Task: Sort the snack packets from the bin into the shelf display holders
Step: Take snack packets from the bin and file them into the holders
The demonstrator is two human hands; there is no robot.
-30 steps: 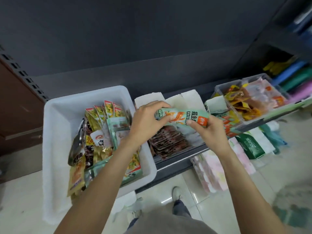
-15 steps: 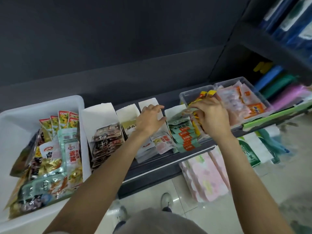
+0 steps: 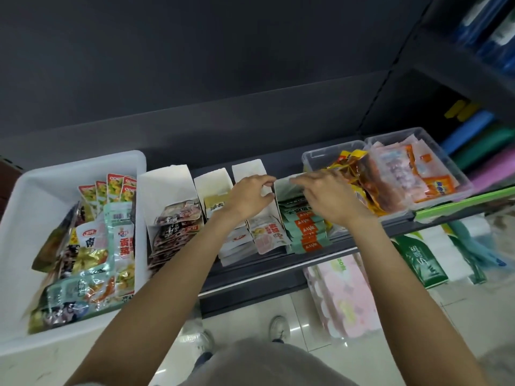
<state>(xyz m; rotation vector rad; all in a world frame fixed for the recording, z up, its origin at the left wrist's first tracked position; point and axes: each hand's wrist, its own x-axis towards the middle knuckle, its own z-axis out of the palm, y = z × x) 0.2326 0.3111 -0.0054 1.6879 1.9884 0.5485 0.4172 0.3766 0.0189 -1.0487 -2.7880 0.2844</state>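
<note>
Head view of a dark shelf [image 3: 278,270] carrying a row of white card display holders. The left hand [image 3: 246,196], fingers curled, pinches the upper edge of the third holder [image 3: 249,168]. The right hand [image 3: 328,196] reaches over the fourth holder [image 3: 284,185], its fingers bent around the pale green top of a snack packet [image 3: 289,182] standing at the back of that holder; how much of the packet the fingers enclose cannot be told. In front of it lie stacked green packets [image 3: 305,232] of the same kind, each pale green with an orange-red label. The neighbouring holders contain dark brown packets [image 3: 177,227] and white packets with pink and yellow print [image 3: 269,235]. At far left a white bin [image 3: 41,190] holds mixed packets: green, red-edged with yellow pictures, and gold. To the right sit two clear tubs [image 3: 315,158], one with yellow-brown packets, the other with pink and orange ones.
</note>
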